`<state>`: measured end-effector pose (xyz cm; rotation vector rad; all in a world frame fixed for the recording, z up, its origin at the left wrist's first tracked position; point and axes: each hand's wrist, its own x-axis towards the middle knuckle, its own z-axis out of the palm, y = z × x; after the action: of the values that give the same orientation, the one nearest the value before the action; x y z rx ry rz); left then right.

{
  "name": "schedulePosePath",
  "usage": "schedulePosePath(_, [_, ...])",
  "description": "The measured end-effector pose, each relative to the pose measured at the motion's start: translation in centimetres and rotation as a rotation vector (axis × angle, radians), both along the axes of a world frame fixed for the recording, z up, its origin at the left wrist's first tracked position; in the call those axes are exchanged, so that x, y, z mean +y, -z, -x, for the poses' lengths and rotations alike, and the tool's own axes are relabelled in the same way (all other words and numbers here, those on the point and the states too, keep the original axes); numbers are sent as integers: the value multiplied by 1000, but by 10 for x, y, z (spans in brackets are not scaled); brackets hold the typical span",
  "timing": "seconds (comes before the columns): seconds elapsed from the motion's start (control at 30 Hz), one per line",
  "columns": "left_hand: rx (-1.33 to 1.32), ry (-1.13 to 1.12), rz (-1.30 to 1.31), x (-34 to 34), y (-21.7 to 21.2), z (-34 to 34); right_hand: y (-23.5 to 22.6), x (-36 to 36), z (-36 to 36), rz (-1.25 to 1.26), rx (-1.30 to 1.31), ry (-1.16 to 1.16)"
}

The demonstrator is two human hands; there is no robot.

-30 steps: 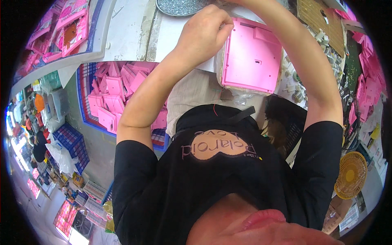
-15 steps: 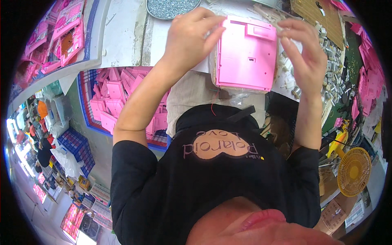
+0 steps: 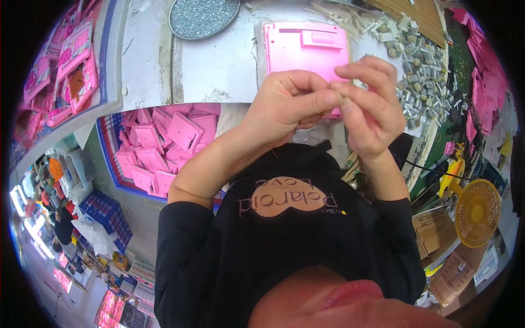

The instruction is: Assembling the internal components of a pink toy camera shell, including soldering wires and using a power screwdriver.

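Note:
A flat pink plastic panel (image 3: 292, 57) lies on a padded, plastic-wrapped rest at the near edge of the white worktop. It has a raised rectangular block near its far edge. My left hand (image 3: 281, 106) and my right hand (image 3: 374, 109) meet in front of the panel's near part, fingertips touching and hiding that part. Both are closed in a pinch. Whatever sits between the fingertips is too small or too covered to name. A small whitish spot shows beside the right fingers; I cannot tell whether it is held.
A round metal tray (image 3: 188, 34) of small screws stands at the far left of the panel. Small metal-and-white parts (image 3: 424, 82) are heaped to the right. Below the worktop at left, a blue crate (image 3: 109, 156) holds pink panels. A yellow fan (image 3: 477, 213) stands at lower right.
My hands have left the panel's two sides and come together, nearer to me, fingers pinching. The panel stays on its rest. The whole view has shifted somewhat, with the worktop things appearing further left.

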<state>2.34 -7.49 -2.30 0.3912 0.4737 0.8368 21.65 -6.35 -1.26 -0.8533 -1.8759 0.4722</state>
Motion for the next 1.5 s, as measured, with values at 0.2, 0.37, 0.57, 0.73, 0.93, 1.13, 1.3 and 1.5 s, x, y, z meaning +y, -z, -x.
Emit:
schedulePosePath(0.2, [198,-201,-93,17,-5,-8,12,33,3,34,129,38])
schedulePosePath(0.37, [1091,-490,-1000,42,12,14,32,96,-30,33,-339,162])
schedulePosePath(0.57, [1247,-370,-1289,45,16,22,29,109,-37,86,-469,31])
schedulePosePath(0.73, [1286,-386,-1335,48,22,15,20,113,-42,136,-474,-28])
schedulePosePath(0.93, [1298,-347,-1505,50,22,-5,17,113,-50,119,-362,20])
schedulePosePath(1.13, [1513,-138,-1727,53,23,-22,8,92,-57,127,-317,26])
schedulePosePath(1.3, [1568,-65,-1735,50,15,-22,2,83,-67,131,-281,27])
schedulePosePath(1.5, [1515,-500,-1350,77,16,43,-2,91,-60,112,-299,7])
